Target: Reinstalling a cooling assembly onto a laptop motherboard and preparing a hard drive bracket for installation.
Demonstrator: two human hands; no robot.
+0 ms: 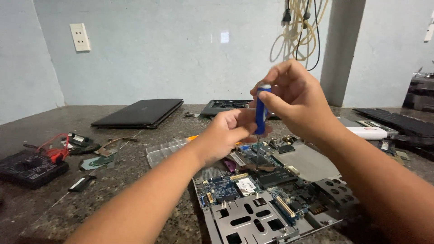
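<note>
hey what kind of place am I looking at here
Most likely an electronics repair bench. Both hands, left hand and right hand, work a blue screwdriver on an opened circuit board, with a multimeter and a closed laptop on the stone worktop.

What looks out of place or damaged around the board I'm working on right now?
Nothing looks damaged. Both hands, left hand and right hand, hold the blue screwdriver upright, tip on the exposed laptop board. The only untidiness is loose small parts scattered left of it, near the multimeter with red leads.
</note>
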